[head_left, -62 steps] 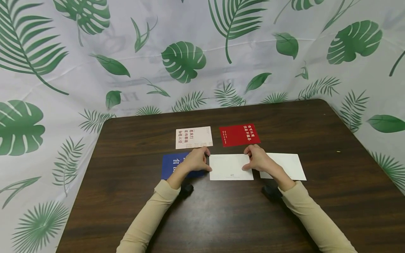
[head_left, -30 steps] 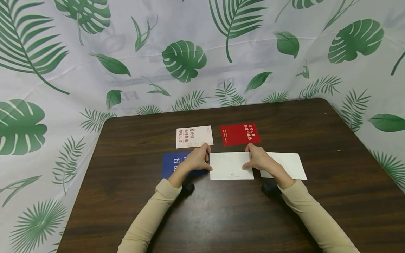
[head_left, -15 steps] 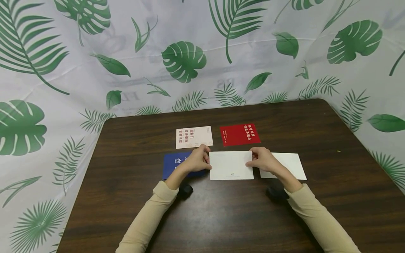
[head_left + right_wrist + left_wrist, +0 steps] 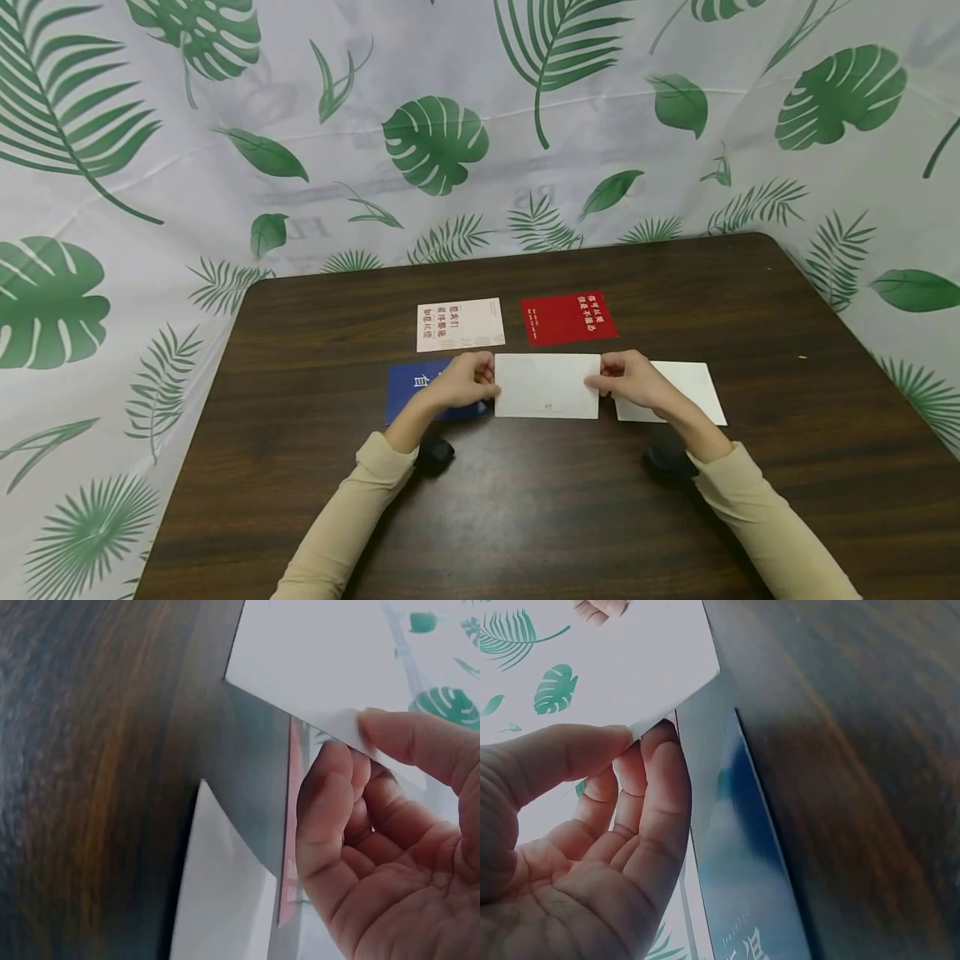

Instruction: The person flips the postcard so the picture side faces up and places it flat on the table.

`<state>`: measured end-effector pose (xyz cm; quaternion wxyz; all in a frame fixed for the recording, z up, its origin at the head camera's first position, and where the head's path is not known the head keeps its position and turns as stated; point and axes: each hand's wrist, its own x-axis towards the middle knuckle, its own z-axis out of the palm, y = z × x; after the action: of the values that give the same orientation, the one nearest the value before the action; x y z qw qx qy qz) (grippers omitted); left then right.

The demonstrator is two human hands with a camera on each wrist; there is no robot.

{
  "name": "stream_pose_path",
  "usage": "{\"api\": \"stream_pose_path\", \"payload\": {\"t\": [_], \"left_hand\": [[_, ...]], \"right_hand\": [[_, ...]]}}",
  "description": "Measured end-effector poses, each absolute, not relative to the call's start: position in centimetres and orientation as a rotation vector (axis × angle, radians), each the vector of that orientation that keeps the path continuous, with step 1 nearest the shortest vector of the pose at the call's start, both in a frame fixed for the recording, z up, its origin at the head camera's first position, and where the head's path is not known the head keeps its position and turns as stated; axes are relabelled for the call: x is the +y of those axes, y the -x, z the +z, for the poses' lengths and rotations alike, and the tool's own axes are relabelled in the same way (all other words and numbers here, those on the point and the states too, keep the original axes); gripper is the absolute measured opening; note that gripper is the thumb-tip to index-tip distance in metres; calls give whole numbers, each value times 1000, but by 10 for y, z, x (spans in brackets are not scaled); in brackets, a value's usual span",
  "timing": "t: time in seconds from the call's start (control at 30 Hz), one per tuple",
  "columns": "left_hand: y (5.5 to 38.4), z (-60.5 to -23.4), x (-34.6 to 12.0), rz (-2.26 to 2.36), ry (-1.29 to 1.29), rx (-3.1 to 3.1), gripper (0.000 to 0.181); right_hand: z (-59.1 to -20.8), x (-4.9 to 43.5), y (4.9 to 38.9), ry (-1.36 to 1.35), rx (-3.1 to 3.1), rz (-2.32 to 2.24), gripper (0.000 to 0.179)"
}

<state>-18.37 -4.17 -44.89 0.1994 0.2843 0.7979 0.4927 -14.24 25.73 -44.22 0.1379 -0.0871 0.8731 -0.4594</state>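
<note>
A white card [image 4: 546, 385] with a tiny mark near its lower edge is held between both hands in the head view. My left hand [image 4: 468, 381] pinches its left edge, thumb on top and fingers curled underneath, as the left wrist view shows of the card [image 4: 652, 660]. At the opposite edge my right hand [image 4: 626, 379] pinches it the same way, seen close in the right wrist view with the card [image 4: 315, 667]. The card stands above the table in both wrist views. A blue card [image 4: 408, 392] lies partly under the left hand, and another white card [image 4: 690, 387] partly behind the right.
Farther back on the dark wooden table [image 4: 525, 517] lie a cream card [image 4: 468, 321] with dark red lettering and a red card [image 4: 558, 321] with white lettering. A white leaf-printed cloth [image 4: 337, 167] hangs behind the table. Black wrist devices sit under both wrists.
The right hand has shifted slightly right to the card's edge, and its fingers have curled under. The white card has come up off the table with both hands.
</note>
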Motion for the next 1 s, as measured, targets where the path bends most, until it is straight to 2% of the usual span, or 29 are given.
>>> {"api": "stream_pose_path", "payload": {"t": [0.27,0.67,1.0], "left_hand": [[185,-448,-44,1492,-837,2170,14],[184,-444,-43,1616,-700,2102,8],[187,-448,-43,1682,-755,2147,8]], "right_hand": [[-437,260,138,347,2545,-1376,14],[-433,260,140,296,2521,-1530,11],[-434,261,141,268,2539,-1554,9]]}}
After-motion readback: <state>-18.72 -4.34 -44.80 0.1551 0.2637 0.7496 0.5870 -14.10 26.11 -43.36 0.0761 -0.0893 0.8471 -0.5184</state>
